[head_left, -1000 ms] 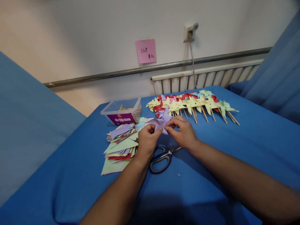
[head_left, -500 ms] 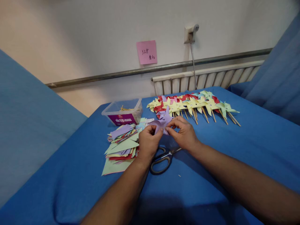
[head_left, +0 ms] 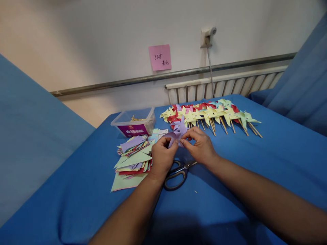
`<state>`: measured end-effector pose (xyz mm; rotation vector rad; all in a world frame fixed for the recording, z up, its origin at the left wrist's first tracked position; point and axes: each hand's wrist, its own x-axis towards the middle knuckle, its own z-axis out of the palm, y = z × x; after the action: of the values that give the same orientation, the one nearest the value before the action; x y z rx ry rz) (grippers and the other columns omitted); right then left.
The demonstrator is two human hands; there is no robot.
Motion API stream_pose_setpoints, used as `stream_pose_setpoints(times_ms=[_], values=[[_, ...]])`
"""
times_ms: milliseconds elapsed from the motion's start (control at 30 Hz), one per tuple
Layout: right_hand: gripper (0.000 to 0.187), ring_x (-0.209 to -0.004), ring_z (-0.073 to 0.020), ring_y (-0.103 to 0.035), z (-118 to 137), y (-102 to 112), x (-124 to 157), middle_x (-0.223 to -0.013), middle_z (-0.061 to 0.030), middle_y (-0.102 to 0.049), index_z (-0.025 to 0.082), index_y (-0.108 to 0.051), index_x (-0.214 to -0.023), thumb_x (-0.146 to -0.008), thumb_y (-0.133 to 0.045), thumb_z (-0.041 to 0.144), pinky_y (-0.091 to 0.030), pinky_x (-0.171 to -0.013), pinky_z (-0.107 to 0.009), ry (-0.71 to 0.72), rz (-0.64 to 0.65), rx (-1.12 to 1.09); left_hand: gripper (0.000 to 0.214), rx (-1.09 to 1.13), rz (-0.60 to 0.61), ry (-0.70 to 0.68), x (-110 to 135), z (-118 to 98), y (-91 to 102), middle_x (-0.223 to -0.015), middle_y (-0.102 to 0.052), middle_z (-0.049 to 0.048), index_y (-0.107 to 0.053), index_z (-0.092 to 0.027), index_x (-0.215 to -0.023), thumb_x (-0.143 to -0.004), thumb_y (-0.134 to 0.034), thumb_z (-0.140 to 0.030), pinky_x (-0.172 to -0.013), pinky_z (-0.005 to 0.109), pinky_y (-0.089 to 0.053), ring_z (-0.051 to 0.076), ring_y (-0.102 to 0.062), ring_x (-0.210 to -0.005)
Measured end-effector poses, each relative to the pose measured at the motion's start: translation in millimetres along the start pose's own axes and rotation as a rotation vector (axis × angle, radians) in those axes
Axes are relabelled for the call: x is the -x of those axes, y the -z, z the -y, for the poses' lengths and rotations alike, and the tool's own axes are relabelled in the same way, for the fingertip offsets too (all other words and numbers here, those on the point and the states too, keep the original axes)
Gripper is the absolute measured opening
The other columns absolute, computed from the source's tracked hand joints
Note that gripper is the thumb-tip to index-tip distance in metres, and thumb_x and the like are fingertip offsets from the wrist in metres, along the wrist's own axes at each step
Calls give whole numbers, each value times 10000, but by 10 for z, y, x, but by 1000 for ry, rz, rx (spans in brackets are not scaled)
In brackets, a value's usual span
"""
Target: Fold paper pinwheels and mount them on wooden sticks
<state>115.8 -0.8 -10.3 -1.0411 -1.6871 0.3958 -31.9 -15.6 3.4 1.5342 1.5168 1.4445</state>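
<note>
My left hand point(head_left: 163, 156) and my right hand point(head_left: 199, 144) meet over the table, both closed. Between their fingertips they pinch a purple sheet of paper point(head_left: 171, 135), its edge curled over. The fingers partly cover this paper, so its full shape is hidden. Just behind it lies a finished purple pinwheel point(head_left: 182, 126). Below the hands rests a pair of dark-handled scissors point(head_left: 176, 177), partly under my left wrist. Left of my left hand are stacked coloured paper pieces point(head_left: 134, 158), green, purple, red and yellow.
A clear plastic box point(head_left: 134, 124) with thin sticks inside stands at the back left. Several yellow, red and green pinwheels point(head_left: 209, 113) on sticks lie along the back right. Behind the blue-covered table point(head_left: 230, 211) are a radiator point(head_left: 224, 85) and a wall pipe point(head_left: 138, 80).
My left fingers and the purple paper have shifted very slightly; both hands keep their pinch. Everything else stays as it was.
</note>
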Motion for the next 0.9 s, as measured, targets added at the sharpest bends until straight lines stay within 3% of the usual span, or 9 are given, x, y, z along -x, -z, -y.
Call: stream_pose_setpoints(times_ms=[433,667,900], values=[[52,-853,-189,-591,49,-32,15,-856,-33,-591,218,-644,-754,-799,-638,193,-486,-785,-336,15,-53,-39,166,-17,-22,3,13,-15,-9,-670,-665,7,-690,-149,-750,-674,-680,-296,-585,237,-435,136,-571,-606],[32,-1087,-218,-578,9,-93,35,-1138,-79,-581,218,-648,-754,-786,-646,215,-461,-943,-380,0,-95,-112,152,69,-6,52,9,-28,-15,-653,-653,-9,-677,-148,-726,-664,-694,-285,-566,217,-422,117,-555,-586],[65,-1044,-220,-601,33,-98,43,-965,-62,-646,217,-622,-740,-803,-622,231,-465,-909,-363,-40,-71,-96,174,20,-37,5,14,21,-28,-665,-661,5,-685,-141,-745,-670,-696,-298,-583,231,-434,128,-563,-603]])
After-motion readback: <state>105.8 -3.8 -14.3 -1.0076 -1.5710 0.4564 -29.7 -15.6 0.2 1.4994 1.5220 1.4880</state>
